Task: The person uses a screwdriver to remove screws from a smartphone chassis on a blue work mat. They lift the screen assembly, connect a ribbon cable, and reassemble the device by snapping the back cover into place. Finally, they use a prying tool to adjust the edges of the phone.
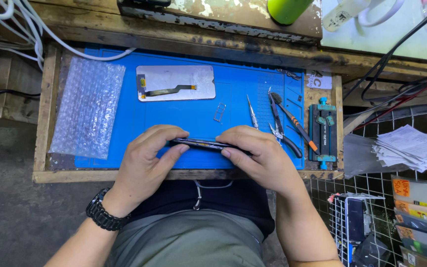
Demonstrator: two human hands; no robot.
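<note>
A thin dark phone is held edge-on just above the blue work mat. My left hand grips its left end with thumb below and fingers curled over the top. My right hand grips the right end in the same way. A black watch sits on my left wrist. Farther back on the mat lies a silver phone screen panel with a flex cable across it, and a small SIM tray rests between it and my hands.
Bubble wrap covers the mat's left side. Tweezers, pliers, a brush and a teal clamp jig lie at the right. White cables run at back left, a green cylinder at the back, papers at right.
</note>
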